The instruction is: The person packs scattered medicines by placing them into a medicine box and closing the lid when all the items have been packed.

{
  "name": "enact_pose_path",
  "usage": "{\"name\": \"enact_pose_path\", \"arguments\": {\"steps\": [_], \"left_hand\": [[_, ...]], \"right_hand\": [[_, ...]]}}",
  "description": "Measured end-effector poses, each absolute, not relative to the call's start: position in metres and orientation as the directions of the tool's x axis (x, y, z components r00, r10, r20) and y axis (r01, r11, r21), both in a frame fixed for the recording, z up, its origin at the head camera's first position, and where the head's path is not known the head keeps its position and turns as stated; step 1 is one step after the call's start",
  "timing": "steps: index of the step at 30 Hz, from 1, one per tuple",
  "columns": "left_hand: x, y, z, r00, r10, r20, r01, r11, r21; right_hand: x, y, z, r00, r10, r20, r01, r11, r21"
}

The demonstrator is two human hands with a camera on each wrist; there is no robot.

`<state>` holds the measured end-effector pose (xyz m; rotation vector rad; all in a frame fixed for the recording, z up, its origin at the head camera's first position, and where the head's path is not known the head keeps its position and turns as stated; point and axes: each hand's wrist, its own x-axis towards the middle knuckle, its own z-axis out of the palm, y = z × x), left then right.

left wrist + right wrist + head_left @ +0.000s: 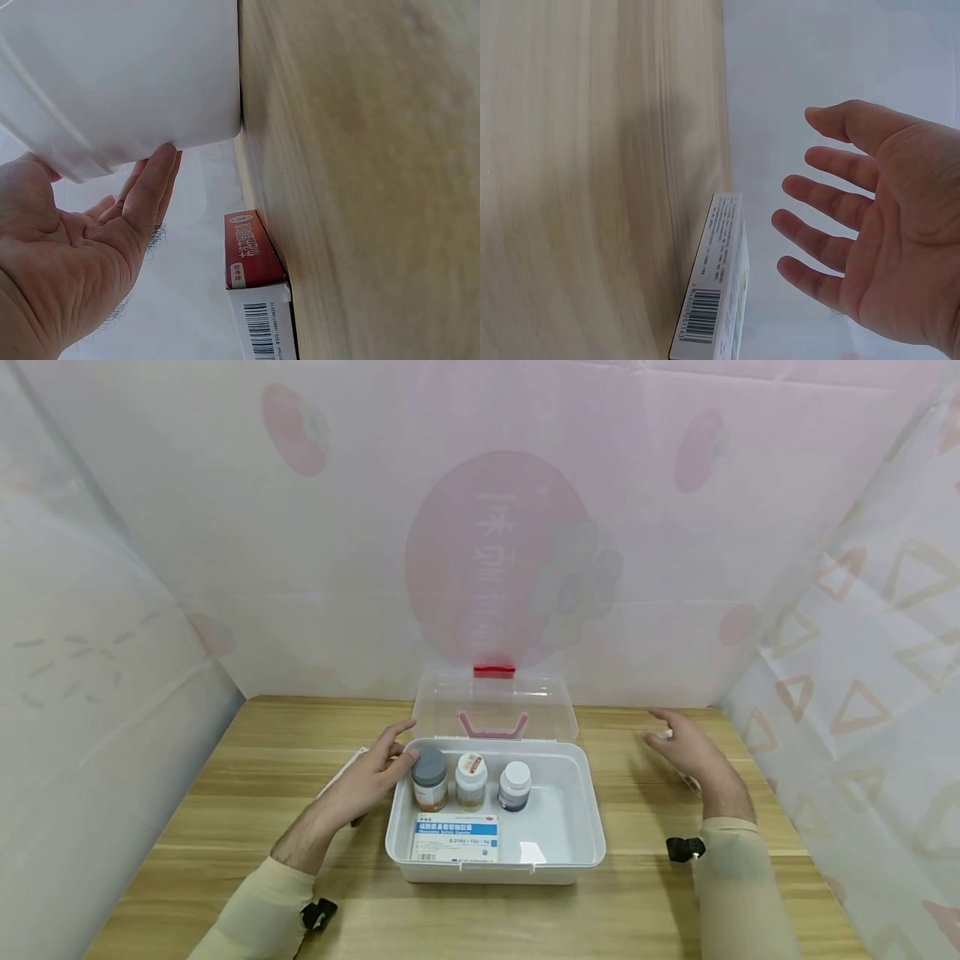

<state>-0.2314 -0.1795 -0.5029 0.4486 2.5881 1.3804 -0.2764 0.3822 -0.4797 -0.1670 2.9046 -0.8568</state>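
Bench has a wood-look top, lt. brown w/ darker grain running L–R. Behind it, back sheet is pale, pinker up top, w/ a lg. pink circle approx. mid; white chars. inside, pale flower over its lower R edge. Pink ovals printed either side. L sheet: whitish, creased, short grey dashes. R sheet: white, triangle outlines in red & tan. Both meet back sheet at the corners.
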Motion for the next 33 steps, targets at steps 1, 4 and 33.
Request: {"name": "enact_pose_path", "arguments": {"steps": [1, 4, 33], "left_hand": [[-0.231, -0.180, -0.503, -0.939, 0.343, -0.011, 0.181, 0.524, 0.832], [-0.232, -0.179, -0.503, -0.940, 0.342, -0.011, 0.181, 0.524, 0.832], [-0.233, -0.178, -0.503, -0.939, 0.343, 0.000, 0.194, 0.530, 0.826]], "right_hand": [[-0.276, 0.384, -0.480, -0.988, -0.132, -0.081, -0.067, 0.836, -0.544], [-0.277, 0.390, -0.482, -0.987, -0.124, -0.101, -0.050, 0.839, -0.541], [-0.274, 0.423, -0.486, -0.963, 0.053, -0.265, 0.172, 0.876, -0.451]]}}
